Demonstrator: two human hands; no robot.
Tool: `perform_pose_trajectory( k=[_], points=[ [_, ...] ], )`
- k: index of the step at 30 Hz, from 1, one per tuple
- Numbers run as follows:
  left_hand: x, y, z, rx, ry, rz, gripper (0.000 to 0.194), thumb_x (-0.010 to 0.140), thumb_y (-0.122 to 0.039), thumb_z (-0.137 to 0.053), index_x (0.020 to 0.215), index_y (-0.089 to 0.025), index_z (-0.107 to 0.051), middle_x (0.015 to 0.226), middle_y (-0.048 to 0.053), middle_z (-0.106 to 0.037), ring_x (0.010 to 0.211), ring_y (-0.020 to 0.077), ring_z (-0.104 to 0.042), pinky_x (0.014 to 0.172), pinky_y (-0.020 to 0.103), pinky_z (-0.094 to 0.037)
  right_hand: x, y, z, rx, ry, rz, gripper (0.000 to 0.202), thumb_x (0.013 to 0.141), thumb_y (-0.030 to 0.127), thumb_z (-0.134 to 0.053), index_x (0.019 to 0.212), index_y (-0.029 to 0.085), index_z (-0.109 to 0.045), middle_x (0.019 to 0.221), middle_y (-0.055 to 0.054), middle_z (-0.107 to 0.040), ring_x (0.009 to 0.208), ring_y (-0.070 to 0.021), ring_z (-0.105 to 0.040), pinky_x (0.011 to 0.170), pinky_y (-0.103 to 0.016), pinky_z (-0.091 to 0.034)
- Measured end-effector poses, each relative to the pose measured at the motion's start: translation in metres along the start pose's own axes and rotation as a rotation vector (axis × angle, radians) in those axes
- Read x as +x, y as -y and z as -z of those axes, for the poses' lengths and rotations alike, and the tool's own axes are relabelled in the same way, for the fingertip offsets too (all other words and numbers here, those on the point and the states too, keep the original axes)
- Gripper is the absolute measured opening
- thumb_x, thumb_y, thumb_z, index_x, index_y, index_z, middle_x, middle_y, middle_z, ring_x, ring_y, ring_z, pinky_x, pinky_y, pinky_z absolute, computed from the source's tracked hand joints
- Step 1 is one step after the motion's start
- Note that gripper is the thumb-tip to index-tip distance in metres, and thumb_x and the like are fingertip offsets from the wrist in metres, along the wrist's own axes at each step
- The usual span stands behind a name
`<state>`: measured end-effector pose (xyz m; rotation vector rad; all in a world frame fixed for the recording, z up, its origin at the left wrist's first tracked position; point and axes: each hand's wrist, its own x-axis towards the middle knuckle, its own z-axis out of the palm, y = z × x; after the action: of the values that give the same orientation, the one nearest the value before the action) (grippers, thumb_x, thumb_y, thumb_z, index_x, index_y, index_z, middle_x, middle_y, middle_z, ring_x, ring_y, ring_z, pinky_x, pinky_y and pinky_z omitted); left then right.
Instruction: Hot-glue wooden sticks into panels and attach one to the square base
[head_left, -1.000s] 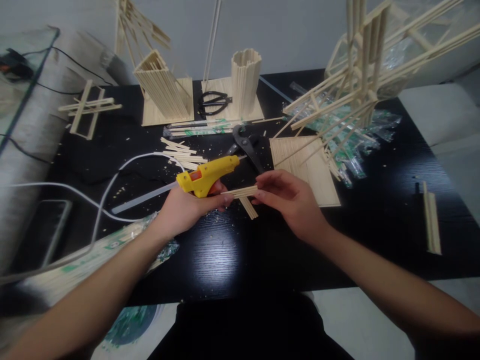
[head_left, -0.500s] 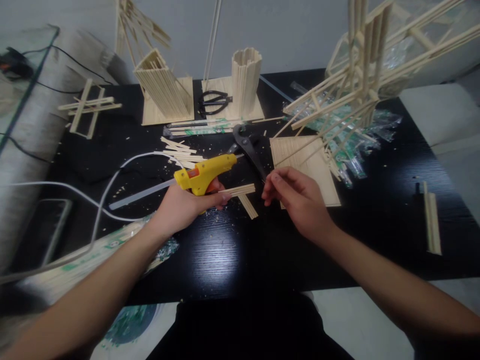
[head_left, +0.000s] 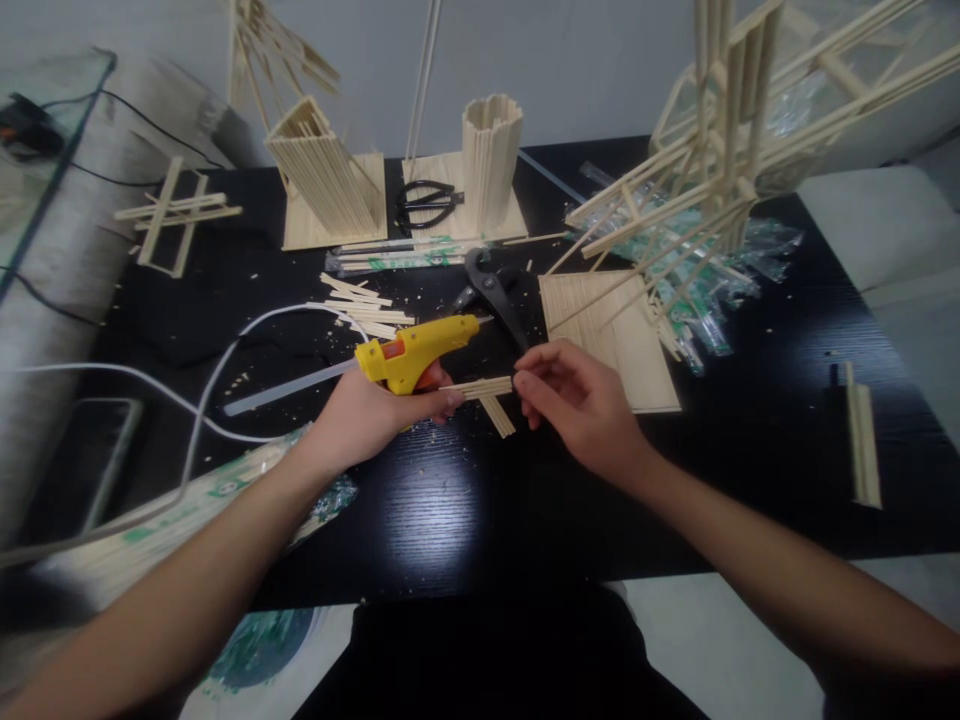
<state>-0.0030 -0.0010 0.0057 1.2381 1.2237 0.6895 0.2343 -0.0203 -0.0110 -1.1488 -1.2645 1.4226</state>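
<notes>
My left hand (head_left: 375, 410) is closed around the handle of a yellow hot glue gun (head_left: 420, 352), its nozzle pointing right. A clear glue stick (head_left: 292, 388) runs out of the gun's back. Between thumb and fingers the same hand pinches a small piece of thin wooden sticks (head_left: 486, 387), with a short branch slanting down from it. My right hand (head_left: 581, 400) is at the free end of this piece, fingers curled and thumb against them. Whether anything is between those fingertips is too small to tell. Black pliers (head_left: 495, 295) lie just beyond the hands.
Cut sticks (head_left: 367, 305) lie behind the gun. A slanted stick tower (head_left: 322, 170) and an upright one (head_left: 491, 165) stand on boards at the back, with black scissors (head_left: 429, 205) between. A large stick frame (head_left: 727, 150) rises at right. A white cord (head_left: 217, 375) loops left.
My right hand has moved slightly left and now reaches the end of the stick piece. The glue gun has shifted a little right and down in my left hand.
</notes>
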Motion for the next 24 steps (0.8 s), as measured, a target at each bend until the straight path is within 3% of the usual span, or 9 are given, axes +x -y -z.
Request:
perform_pose_trajectory(
  k=[4, 8, 24],
  points=[
    [-0.001, 0.002, 0.000, -0.014, 0.027, 0.004, 0.028, 0.077, -0.030, -0.088, 0.079, -0.018, -0.062, 0.079, 0.000, -0.072, 0.068, 0.0143, -0.069, 0.067, 0.027, -0.060, -0.002, -0.004, -0.001, -0.094, 0.076, -0.027, 0.032, 0.085, 0.049, -0.083, 0.092, 0.021, -0.069, 0.075, 0.001, -0.068, 0.058, -0.0119, -0.060, 0.049, -0.025, -0.050],
    [-0.001, 0.003, 0.000, -0.017, 0.010, 0.007, 0.029, 0.075, -0.030, -0.089, 0.079, -0.018, -0.062, 0.078, 0.001, -0.071, 0.066, 0.0138, -0.069, 0.065, 0.025, -0.059, -0.003, -0.005, -0.001, -0.142, 0.116, -0.027, 0.028, 0.090, 0.048, -0.078, 0.086, 0.020, -0.071, 0.069, 0.002, -0.067, 0.052, -0.0100, -0.058, 0.048, -0.025, -0.047],
    [0.000, -0.008, -0.005, -0.101, -0.098, -0.018, 0.023, 0.073, -0.021, -0.089, 0.076, -0.021, -0.066, 0.083, 0.002, -0.073, 0.070, 0.0177, -0.070, 0.073, 0.035, -0.064, -0.002, -0.003, -0.001, -0.081, 0.073, -0.042, 0.023, 0.093, 0.039, -0.075, 0.083, 0.019, -0.071, 0.067, 0.002, -0.067, 0.050, -0.0085, -0.059, 0.041, -0.020, -0.045]
  ],
)
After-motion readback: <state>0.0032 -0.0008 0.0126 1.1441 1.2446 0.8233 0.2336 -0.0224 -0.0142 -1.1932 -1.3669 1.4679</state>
